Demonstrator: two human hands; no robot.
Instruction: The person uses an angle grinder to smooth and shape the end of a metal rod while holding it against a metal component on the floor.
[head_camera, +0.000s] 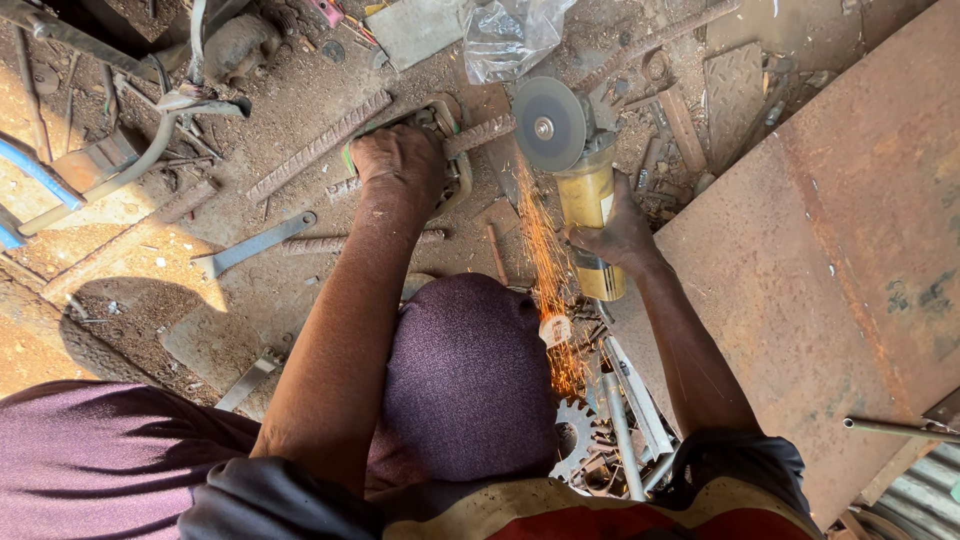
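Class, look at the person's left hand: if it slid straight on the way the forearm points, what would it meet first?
The left hand already rests on a ribbed steel bar. Straight beyond, probably the crumpled clear plastic bag, though depth is unclear.

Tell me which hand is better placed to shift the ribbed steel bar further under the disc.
Left. The left hand already presses the ribbed steel bar down beside the grey cutting disc, while the right hand is wrapped around the yellow angle grinder, which is throwing sparks.
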